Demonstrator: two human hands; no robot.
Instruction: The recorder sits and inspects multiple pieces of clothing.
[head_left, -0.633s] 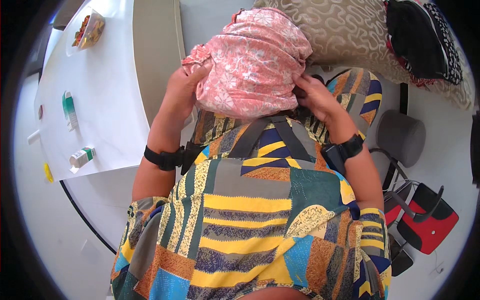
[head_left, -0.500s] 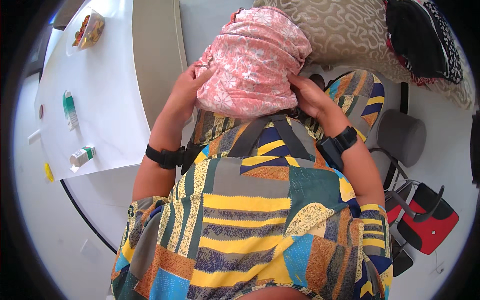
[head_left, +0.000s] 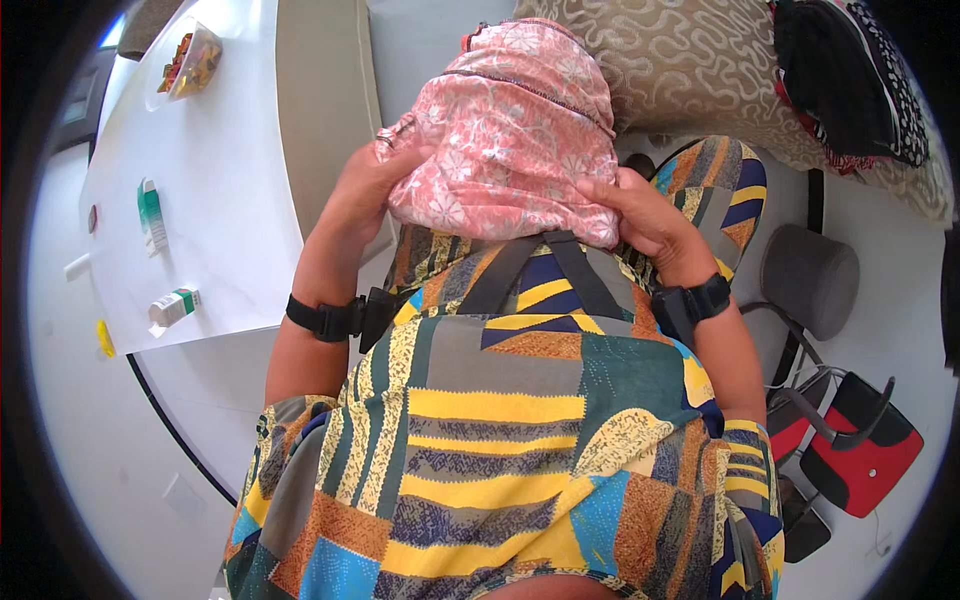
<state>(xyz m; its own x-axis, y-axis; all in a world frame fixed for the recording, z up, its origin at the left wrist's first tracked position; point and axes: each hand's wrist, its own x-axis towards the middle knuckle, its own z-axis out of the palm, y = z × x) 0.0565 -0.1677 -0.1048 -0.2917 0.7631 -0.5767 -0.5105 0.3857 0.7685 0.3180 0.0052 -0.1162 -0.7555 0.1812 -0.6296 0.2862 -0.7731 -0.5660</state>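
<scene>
Item: pink floral cloth (head_left: pixel 510 120), bunched into a rounded bundle and held in front of the person's chest, above a patterned dress of yellow, blue and brown patches. Left hand (head_left: pixel 365 190): its grip is closed on the bundle's left edge, fingers wrapped over the fabric, a black wrist strap below on the forearm. Right hand (head_left: pixel 640 215): its grip presses against the bundle's lower right edge, fingers tucked into the cloth, thumb lying along the hem; a black wrist strap sits below it too. Left of the left hand: a white table (head_left: pixel 230 200) carrying a clear tub of snacks (head_left: pixel 190 65) at its far end, a green-and-white tube (head_left: pixel 152 212) and a small green-and-white box (head_left: pixel 175 305) nearer. Beyond the right hand: a beige patterned cushion (head_left: pixel 690 70). Lower right of the right hand: a grey stool (head_left: pixel 810 280) and a red-and-black bag (head_left: pixel 860 455) on the floor.
</scene>
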